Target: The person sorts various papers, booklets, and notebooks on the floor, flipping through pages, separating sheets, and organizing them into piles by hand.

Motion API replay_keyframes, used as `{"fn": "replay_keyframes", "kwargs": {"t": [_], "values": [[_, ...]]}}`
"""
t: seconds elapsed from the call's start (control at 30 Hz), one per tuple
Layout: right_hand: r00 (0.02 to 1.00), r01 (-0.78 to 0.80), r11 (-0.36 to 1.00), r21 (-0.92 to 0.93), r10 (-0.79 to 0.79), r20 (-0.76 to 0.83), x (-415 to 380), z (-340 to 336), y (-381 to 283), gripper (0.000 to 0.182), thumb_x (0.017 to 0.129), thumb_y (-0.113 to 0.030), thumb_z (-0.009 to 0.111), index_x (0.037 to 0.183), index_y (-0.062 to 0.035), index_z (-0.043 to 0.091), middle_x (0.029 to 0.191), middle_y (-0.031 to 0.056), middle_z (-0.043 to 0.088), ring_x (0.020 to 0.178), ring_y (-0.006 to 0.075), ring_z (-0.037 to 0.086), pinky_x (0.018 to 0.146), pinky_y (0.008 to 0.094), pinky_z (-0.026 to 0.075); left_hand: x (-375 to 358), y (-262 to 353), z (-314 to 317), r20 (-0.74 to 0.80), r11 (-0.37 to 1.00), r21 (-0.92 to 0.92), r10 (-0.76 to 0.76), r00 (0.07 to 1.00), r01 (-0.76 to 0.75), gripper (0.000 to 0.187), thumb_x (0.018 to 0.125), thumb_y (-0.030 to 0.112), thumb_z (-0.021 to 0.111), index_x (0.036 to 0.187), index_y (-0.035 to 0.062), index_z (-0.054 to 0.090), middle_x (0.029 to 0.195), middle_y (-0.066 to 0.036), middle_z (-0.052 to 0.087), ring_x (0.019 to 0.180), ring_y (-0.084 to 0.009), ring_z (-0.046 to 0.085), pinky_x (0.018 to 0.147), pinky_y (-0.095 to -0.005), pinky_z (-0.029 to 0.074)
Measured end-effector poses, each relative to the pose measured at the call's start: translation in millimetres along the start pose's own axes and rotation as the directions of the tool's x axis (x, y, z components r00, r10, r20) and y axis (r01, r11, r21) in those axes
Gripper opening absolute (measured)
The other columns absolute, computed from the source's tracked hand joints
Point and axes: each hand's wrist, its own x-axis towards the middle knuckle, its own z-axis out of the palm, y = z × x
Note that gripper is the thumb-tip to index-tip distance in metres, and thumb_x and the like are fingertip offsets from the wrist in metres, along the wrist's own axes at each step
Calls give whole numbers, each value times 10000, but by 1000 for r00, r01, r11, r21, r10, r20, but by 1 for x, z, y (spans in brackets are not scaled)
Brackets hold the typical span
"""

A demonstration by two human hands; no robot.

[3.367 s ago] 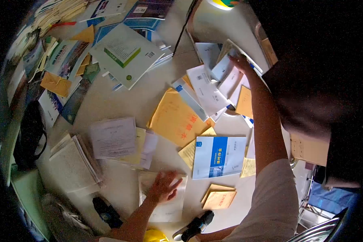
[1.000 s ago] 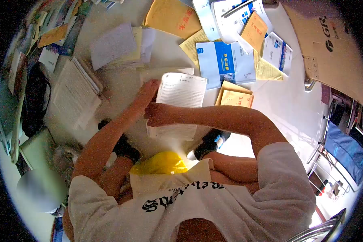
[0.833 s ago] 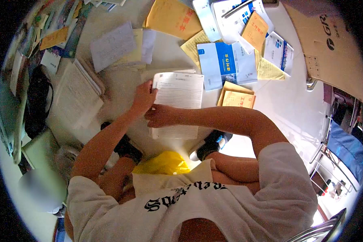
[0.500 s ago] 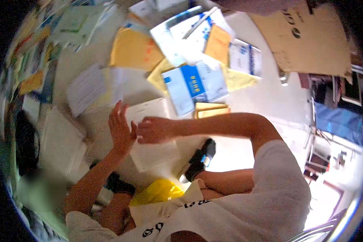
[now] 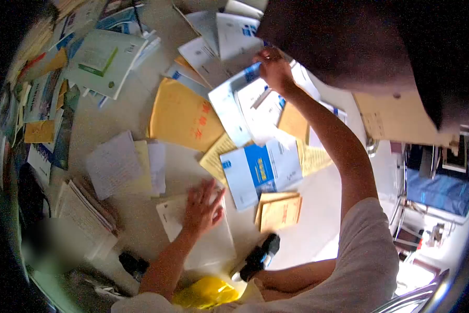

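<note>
My left hand (image 5: 204, 211) hovers over or rests on a pale booklet (image 5: 213, 253) on the floor between my feet, its fingers spread. At the far side of the pile, my right hand (image 5: 276, 72) reaches the upper edge of a white-and-blue booklet (image 5: 228, 107). Its fingers are curled, and what they grip, if anything, is hidden. Below that arm lie a brown envelope (image 5: 294, 122) and a booklet with a blue band (image 5: 260, 167). A large orange-brown envelope (image 5: 185, 115) with red print sits left of them.
Small brown envelopes (image 5: 280, 211) lie near my foot. Loose sheets (image 5: 114, 164) and a paper stack (image 5: 83, 219) are at left, with more booklets (image 5: 106, 62) behind. A yellow plastic bag (image 5: 208, 293) is by my legs. A cardboard box (image 5: 401, 117) stands right; a dark shape covers the upper right.
My hands were close together over the pale booklet. The right has since stretched far forward to the booklet pile, while the left stays above the pale booklet. The view has tilted upward.
</note>
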Motion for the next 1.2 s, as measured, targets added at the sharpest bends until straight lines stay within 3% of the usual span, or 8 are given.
{"fn": "replay_keyframes", "kwargs": {"t": [0.03, 0.07, 0.2, 0.4, 0.57, 0.63, 0.8, 1.2], "values": [[843, -457, 887, 70, 407, 353, 32, 6, 8, 292, 821, -52, 638, 1104, -121, 624, 1042, 124, 635, 894, 269, 638, 787, 395, 540, 5, -1, -5, 47, 1000, 16, -4, 999, 3, 652, 835, 374, 606, 1444, 210, 439, 1527, -171, 320, 1407, -358, 304, 1086, -614, 260], [973, -225, 926, 304, 230, 20, 32, 62, 56, 262, 868, -100, 606, 1130, -117, 611, 1026, 169, 628, 847, 310, 646, 769, 402, 541, 5, 1, -9, 32, 1000, -12, -16, 999, 17, 621, 822, 357, 620, 1411, 214, 481, 1504, -163, 357, 1389, -350, 333, 1075, -608, 278], [972, -216, 976, -24, 212, -106, 115, 114, 84, 345, 860, -183, 613, 1193, -102, 572, 1128, 202, 597, 1063, 372, 585, 925, 477, 467, 7, 0, -19, 0, 999, -9, -40, 999, 40, 580, 813, 346, 637, 1367, 224, 517, 1482, -132, 394, 1354, -325, 383, 1058, -570, 321], [851, -466, 859, 213, 368, 376, 179, 179, 98, 297, 894, -164, 517, 1166, -59, 570, 1198, 219, 587, 1169, 391, 530, 955, 478, 462, 2, -9, -5, -28, 985, -164, -59, 998, 54, 554, 814, 300, 635, 1353, 227, 528, 1487, -107, 398, 1349, -296, 400, 1066, -551, 322], [936, -2, 999, -53, 21, 352, 157, 120, 30, 258, 875, -308, 588, 957, -64, 605, 1115, 181, 607, 1067, 350, 576, 874, 479, 477, 3, -15, -4, -1, 984, -162, -73, 997, 72, 564, 818, 305, 637, 1364, 229, 515, 1495, -102, 390, 1368, -288, 374, 1098, -520, 293], [845, -372, 927, 43, 319, 429, 164, 84, 20, 397, 853, -451, 643, 925, -61, 622, 1111, 173, 606, 1061, 334, 578, 877, 467, 473, -1, -12, 0, 24, 981, -184, -52, 998, 55, 592, 817, 312, 640, 1383, 225, 489, 1504, -98, 376, 1379, -277, 354, 1110, -509, 279], [744, -628, 775, 71, 570, 348, 175, 214, 78, 979, 746, -721, 630, 1323, 55, 477, 1310, 311, 507, 1256, 396, 485, 1046, 438, 397, 1, -14, 2, 30, 984, -161, -68, 997, 72, 636, 820, 343, 643, 1415, 222, 452, 1530, -102, 337, 1409, -288, 314, 1123, -515, 252], [720, -210, 881, -425, 433, 543, 143, 145, 108, 368, 859, -257, 610, 1176, -72, 638, 1184, 200, 636, 1106, 375, 609, 958, 508, 473, -7, -5, -4, -18, 993, -120, -8, 1000, 6, 615, 835, 313, 627, 1410, 183, 455, 1505, -139, 360, 1394, -324, 328, 1106, -527, 267]]}}
